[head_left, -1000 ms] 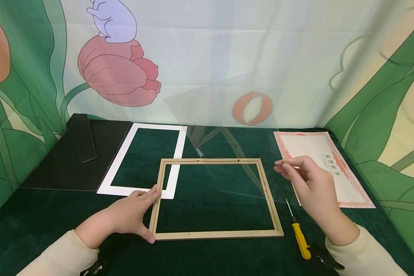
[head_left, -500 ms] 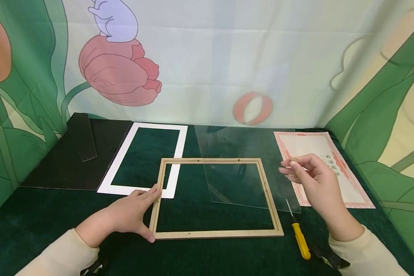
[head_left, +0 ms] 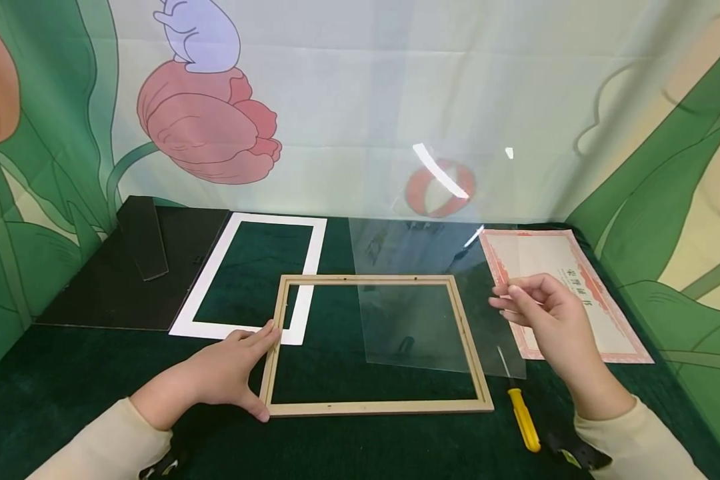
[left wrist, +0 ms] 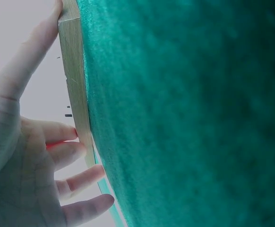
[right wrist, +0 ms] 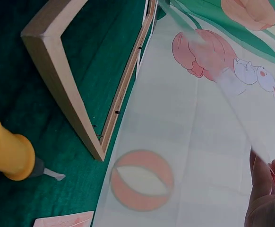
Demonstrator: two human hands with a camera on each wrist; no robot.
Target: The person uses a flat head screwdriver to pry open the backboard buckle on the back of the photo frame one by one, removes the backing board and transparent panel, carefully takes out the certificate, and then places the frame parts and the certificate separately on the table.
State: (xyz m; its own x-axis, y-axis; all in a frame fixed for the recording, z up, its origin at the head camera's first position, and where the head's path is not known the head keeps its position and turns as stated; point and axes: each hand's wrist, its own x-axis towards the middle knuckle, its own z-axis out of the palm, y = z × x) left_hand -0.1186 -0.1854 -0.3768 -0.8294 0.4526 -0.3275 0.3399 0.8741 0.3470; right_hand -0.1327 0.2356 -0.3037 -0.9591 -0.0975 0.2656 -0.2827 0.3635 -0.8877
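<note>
A clear sheet, tilted with bright glare on it, hangs above the far right part of a wooden picture frame. My right hand pinches the sheet at its right edge between thumb and fingers; in the right wrist view the sheet's edge runs up from the fingertips. The frame lies flat with its inner ledge upward. Against its left side rests my left hand, fingers spread along the bar and thumb at the near left corner. The left wrist view has the fingers touching the wooden bar.
Just right of the frame lies a yellow-handled screwdriver. A certificate is at the right. Behind the left hand are a white mat border and a black backing board with its stand. A printed curtain closes off the back.
The clear sheet has turned and its near edge has come lower and closer, with glare now showing. My right hand has shifted slightly right. The left hand and frame have stayed put.
</note>
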